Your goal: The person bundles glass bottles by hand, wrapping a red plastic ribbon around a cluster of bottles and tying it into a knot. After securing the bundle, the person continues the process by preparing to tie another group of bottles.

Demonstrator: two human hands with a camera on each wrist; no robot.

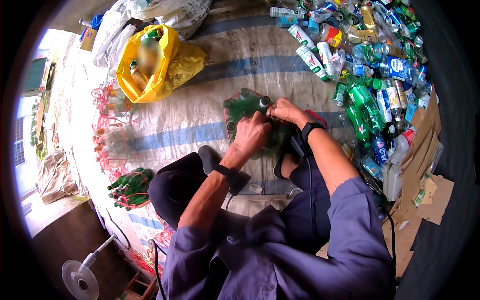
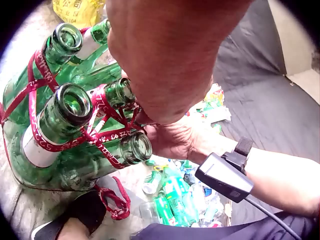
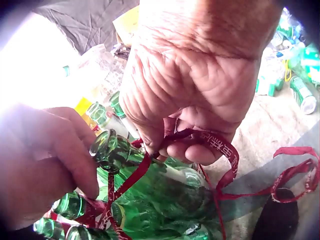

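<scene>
Green glass bottles (image 2: 65, 107) stand upright in a bundle, with red printed ribbon (image 2: 35, 90) wound around and between their necks. My right hand (image 1: 290, 111) is at the bundle's right side; in the right wrist view its thumb and curled fingers pinch a loop of the ribbon (image 3: 230, 155). My left hand (image 1: 252, 134) is over the near side of the bottles, palm down. Its fingers (image 3: 82, 170) curl beside a bottle neck (image 3: 107, 150), right at the crossing ribbon, with the fingertips partly hidden. A loose ribbon end (image 3: 295, 172) trails off to one side.
Plastic bottles and cans (image 1: 370, 95) are heaped at the right, beside cardboard (image 1: 415, 175). A yellow bag (image 1: 170, 60) holding bottles stands at the upper left. Tied clear bottles (image 1: 115, 140) and green bottles (image 1: 132, 187) lie at the left. A fan (image 1: 82, 282) is at lower left.
</scene>
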